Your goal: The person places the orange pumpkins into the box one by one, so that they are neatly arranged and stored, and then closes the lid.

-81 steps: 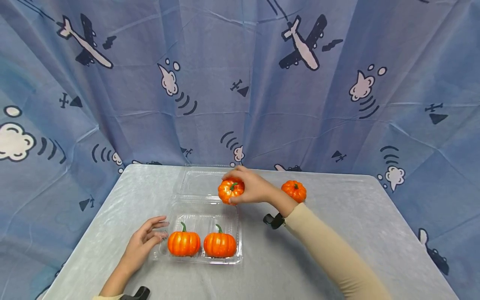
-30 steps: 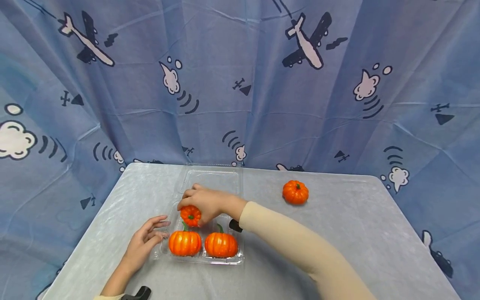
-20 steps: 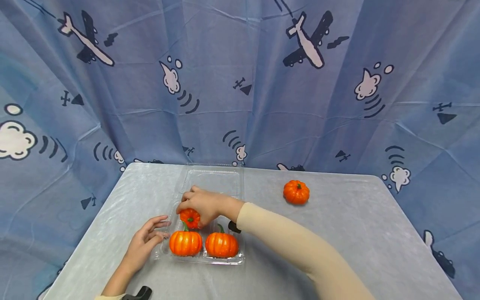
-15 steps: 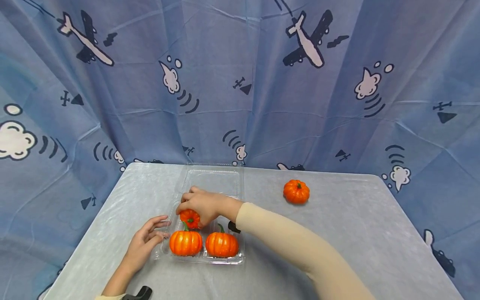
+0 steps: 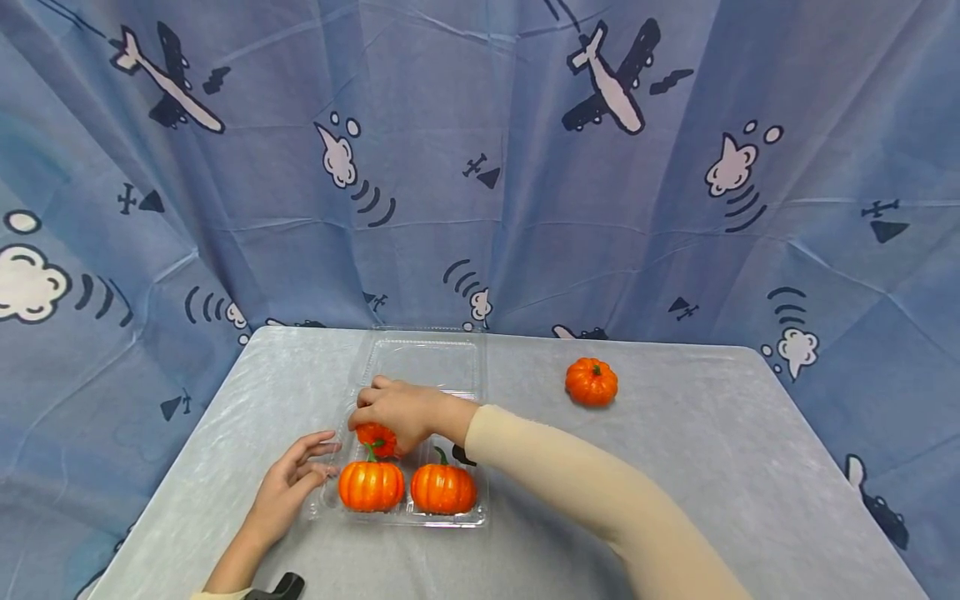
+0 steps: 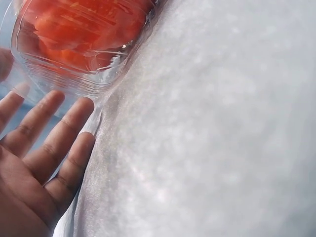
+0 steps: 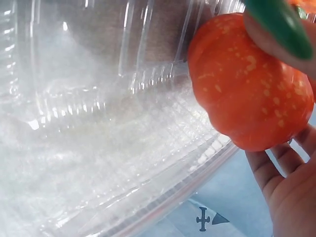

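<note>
My right hand grips a small orange pumpkin from above, over the back left compartment of a clear plastic clamshell box. In the right wrist view the thumb and fingers wrap the speckled pumpkin. Two more pumpkins sit in the front compartments, a left one and a right one, stems upward. My left hand is at the box's left side with fingers extended. In the left wrist view its fingertips meet or nearly meet the clear wall.
A further orange pumpkin stands on the grey-white table at the back right. The box's lid lies opened flat toward the back. A blue curtain with airplane prints hangs behind the table edge.
My right hand has carried the pumpkin leftward and down into the box's back left area, then shifted slightly nearer. The left hand has stayed in place.
</note>
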Tool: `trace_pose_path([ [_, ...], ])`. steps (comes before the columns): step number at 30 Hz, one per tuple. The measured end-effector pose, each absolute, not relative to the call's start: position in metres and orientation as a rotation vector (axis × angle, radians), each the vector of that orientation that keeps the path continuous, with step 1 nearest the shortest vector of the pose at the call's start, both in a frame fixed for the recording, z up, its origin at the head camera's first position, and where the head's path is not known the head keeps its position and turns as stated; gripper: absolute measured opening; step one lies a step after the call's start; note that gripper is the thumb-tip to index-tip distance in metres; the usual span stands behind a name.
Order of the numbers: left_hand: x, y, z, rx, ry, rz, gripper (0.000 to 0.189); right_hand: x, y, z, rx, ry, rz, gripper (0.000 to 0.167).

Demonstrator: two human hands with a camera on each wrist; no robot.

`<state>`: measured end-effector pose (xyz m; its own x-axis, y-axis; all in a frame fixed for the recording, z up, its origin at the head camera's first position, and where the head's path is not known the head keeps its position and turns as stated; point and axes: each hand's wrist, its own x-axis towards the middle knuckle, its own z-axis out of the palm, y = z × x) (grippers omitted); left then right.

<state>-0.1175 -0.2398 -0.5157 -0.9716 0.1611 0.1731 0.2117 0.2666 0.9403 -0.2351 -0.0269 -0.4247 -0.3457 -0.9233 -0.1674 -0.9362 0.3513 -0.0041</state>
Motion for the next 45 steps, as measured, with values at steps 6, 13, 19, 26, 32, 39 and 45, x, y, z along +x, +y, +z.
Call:
trace_pose_path([
  [6, -0.117, -0.240, -0.515, -0.361, -2.457, -1.853, 0.042, -0.235, -0.028, -0.426, -1.685, 2.481, 0.141, 0.074],
  [13, -0.118, -0.240, -0.516, -0.374, -2.446, -1.844, 0.043, -0.238, -0.026, -0.424, -1.650, 2.475, 0.080, 0.076],
  [19, -0.117, -0.240, -0.516, -0.383, -2.445, -1.844, 0.043, -0.238, -0.019, -0.421, -1.615, 2.460, -0.020, 0.076],
  [26, -0.118, -0.240, -0.518, -0.371, -2.452, -1.836, 0.043, -0.240, -0.009, -0.422, -1.599, 2.456, -0.126, 0.074],
  [32, -0.117, -0.239, -0.517, -0.359, -2.457, -1.833, 0.043, -0.242, -0.001, -0.420, -1.599, 2.468, -0.171, 0.073],
  [39, -0.116, -0.238, -0.515, -0.347, -2.449, -1.825, 0.042, -0.241, 0.012, -0.414, -1.585, 2.486, -0.247, 0.068],
  [45, -0.116, -0.238, -0.516, -0.340, -2.456, -1.816, 0.042, -0.239, 0.029, -0.406, -1.552, 2.461, -0.363, 0.060],
])
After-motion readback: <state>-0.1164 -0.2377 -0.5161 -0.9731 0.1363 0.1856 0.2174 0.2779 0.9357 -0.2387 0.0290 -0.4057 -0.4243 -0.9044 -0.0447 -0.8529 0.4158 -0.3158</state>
